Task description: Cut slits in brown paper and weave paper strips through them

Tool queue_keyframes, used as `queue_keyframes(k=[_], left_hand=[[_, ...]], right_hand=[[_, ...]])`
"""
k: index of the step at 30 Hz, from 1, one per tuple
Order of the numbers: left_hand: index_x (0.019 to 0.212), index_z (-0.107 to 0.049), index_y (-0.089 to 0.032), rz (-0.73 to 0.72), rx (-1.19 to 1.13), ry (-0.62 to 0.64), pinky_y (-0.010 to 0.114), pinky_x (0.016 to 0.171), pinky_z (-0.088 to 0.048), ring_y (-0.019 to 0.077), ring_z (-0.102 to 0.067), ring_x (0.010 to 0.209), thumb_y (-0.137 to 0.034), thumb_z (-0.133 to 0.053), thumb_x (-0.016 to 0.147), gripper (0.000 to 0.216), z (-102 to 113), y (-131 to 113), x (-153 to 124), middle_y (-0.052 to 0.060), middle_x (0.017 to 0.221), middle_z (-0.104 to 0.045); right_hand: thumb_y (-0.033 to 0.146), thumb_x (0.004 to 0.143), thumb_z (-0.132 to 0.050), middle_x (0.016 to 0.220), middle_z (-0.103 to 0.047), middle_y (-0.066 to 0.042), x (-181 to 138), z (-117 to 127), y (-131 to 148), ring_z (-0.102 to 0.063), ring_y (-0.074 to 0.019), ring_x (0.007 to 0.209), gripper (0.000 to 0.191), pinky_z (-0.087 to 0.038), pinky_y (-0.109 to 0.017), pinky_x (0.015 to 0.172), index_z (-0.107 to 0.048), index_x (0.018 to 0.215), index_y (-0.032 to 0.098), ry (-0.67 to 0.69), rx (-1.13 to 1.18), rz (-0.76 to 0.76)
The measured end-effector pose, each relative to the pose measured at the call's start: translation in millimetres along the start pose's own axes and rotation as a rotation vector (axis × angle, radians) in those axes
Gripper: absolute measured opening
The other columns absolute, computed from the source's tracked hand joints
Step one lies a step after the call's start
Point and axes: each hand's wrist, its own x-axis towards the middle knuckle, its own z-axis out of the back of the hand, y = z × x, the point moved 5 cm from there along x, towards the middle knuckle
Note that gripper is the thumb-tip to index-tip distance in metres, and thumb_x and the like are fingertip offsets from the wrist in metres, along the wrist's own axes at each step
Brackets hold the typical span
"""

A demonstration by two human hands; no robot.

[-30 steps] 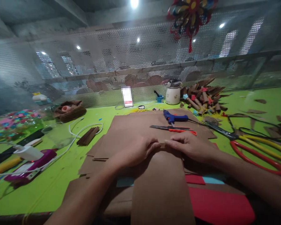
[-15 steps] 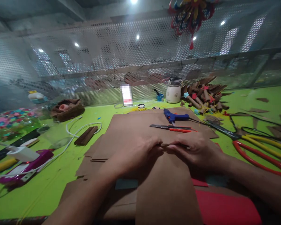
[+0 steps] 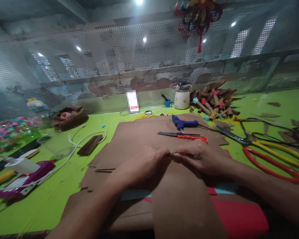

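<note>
A strip of brown kraft paper runs from my fingers down toward the bottom edge of the view. Its far end is pinched between my left hand and my right hand, whose fingertips almost meet at a narrow fold. Both hands are closed on it, and the fingers hide most of the fold. Beneath lie large sheets of brown paper. Just beyond my hands, scissors with orange handles and a blue glue gun rest on those sheets.
Large scissors with red and yellow handles lie at right. Paper rolls with stars are heaped behind, beside a white bottle. At left are a purple power strip, a white cable and folded brown strips. Red paper lies near front.
My hands have shifted slightly left in view and drawn closer together at the fold. The paper's near end has swung a little right. The whole scene also shifts slightly left.
</note>
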Motion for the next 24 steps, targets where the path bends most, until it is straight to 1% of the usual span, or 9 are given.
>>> queue_keyframes(k=[3,7,10,12,15,17,20,22,24], left_hand=[[0.088,-0.056,-0.018,0.053,-0.081,0.020,0.025,0.051,-0.028,0.0137,-0.049,0.059,-0.032,-0.033,0.094,0.027,3,7,0,0.004,0.073,-0.060],[0.081,-0.054,-0.018,0.103,-0.147,0.019,0.024,0.049,-0.025,0.0103,-0.039,0.052,-0.034,-0.032,0.093,0.029,4,17,0,0.001,0.067,-0.054],[0.080,-0.053,-0.017,0.107,-0.197,0.022,0.024,0.051,-0.027,0.0102,-0.039,0.055,-0.037,-0.031,0.093,0.033,6,23,2,0.000,0.068,-0.052],[0.081,-0.054,-0.018,0.096,-0.232,0.023,0.023,0.056,-0.031,0.0112,-0.043,0.061,-0.038,-0.032,0.094,0.033,8,27,3,0.000,0.073,-0.054],[0.083,-0.054,-0.018,0.057,-0.309,0.050,0.023,0.062,-0.035,0.0121,-0.045,0.067,-0.039,-0.032,0.093,0.032,9,31,4,0.000,0.076,-0.054],[0.082,-0.053,-0.017,0.032,-0.355,0.071,0.023,0.066,-0.036,0.0125,-0.045,0.070,-0.040,-0.031,0.094,0.034,8,33,5,0.000,0.076,-0.054],[0.082,-0.054,-0.016,0.029,-0.393,0.078,0.023,0.068,-0.037,0.0131,-0.046,0.073,-0.041,-0.031,0.094,0.036,7,34,6,0.000,0.077,-0.053],[0.084,-0.054,-0.016,0.035,-0.401,0.065,0.023,0.069,-0.037,0.0134,-0.046,0.074,-0.041,-0.032,0.094,0.035,6,34,6,0.000,0.079,-0.053],[0.086,-0.054,-0.016,0.043,-0.396,0.046,0.024,0.069,-0.037,0.0136,-0.046,0.074,-0.042,-0.033,0.094,0.034,7,34,5,0.000,0.080,-0.053]], right_hand=[[0.037,0.091,-0.046,0.068,-0.065,-0.002,0,4,-10,-0.053,-0.0118,0.060,0.031,-0.033,-0.023,0.056,-0.068,0.082,0.017,-0.036,0.050,-0.069],[0.044,0.084,-0.056,0.060,-0.061,-0.001,2,10,-28,-0.049,-0.0103,0.055,0.033,-0.033,-0.022,0.051,-0.069,0.073,0.016,-0.087,0.254,-0.190],[0.050,0.081,-0.057,0.051,-0.052,0.002,3,10,-41,-0.040,-0.0075,0.045,0.039,-0.027,-0.022,0.043,-0.065,0.067,0.015,-0.089,0.395,-0.275],[0.052,0.083,-0.053,0.045,-0.045,0.004,2,4,-47,-0.035,-0.0062,0.039,0.041,-0.022,-0.021,0.039,-0.061,0.067,0.015,-0.032,0.511,-0.316],[0.054,0.085,-0.050,0.041,-0.044,0.005,0,-6,-53,-0.036,-0.0064,0.036,0.041,-0.022,-0.020,0.038,-0.058,0.072,0.016,0.074,0.670,-0.343],[0.053,0.085,-0.051,0.042,-0.045,0.005,-1,-10,-56,-0.039,-0.0063,0.037,0.039,-0.023,-0.019,0.038,-0.058,0.076,0.016,0.101,0.728,-0.346],[0.052,0.083,-0.054,0.042,-0.042,0.007,0,-11,-60,-0.035,-0.0051,0.035,0.037,-0.020,-0.019,0.037,-0.058,0.076,0.016,0.055,0.772,-0.354],[0.052,0.082,-0.055,0.041,-0.041,0.008,1,-11,-60,-0.032,-0.0047,0.034,0.037,-0.018,-0.019,0.036,-0.058,0.076,0.016,0.015,0.794,-0.370],[0.052,0.081,-0.056,0.038,-0.039,0.009,1,-11,-59,-0.030,-0.0046,0.032,0.036,-0.016,-0.019,0.035,-0.057,0.074,0.016,0.006,0.813,-0.396]])
